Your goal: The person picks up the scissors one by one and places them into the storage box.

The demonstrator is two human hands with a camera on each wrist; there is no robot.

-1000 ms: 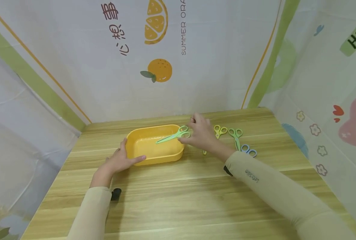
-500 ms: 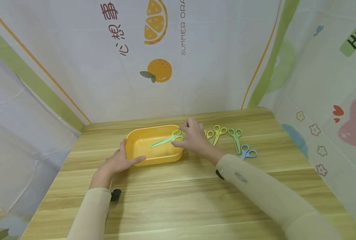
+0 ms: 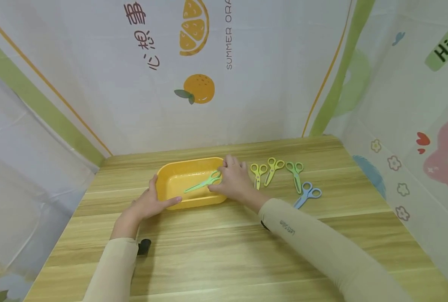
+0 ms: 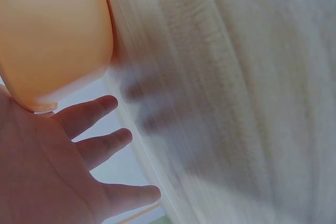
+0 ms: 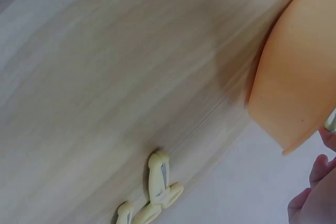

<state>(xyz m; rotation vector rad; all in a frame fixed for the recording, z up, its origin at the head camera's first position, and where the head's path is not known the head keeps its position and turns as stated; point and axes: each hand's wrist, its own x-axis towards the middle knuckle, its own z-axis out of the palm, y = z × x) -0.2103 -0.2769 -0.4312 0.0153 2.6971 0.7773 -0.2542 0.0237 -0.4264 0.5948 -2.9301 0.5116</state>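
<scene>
The right hand (image 3: 235,179) pinches light-green plastic scissors (image 3: 205,183) over an oblong yellow plastic tub (image 3: 201,203); the left hand (image 3: 149,204), fingers outspread, touches it.

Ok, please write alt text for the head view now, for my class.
A person's right hand holds light green scissors at a yellow tray, whose left end the left hand touches. To the right, two yellow pairs, a green pair and a blue pair lie on a wood-grain table.
</scene>
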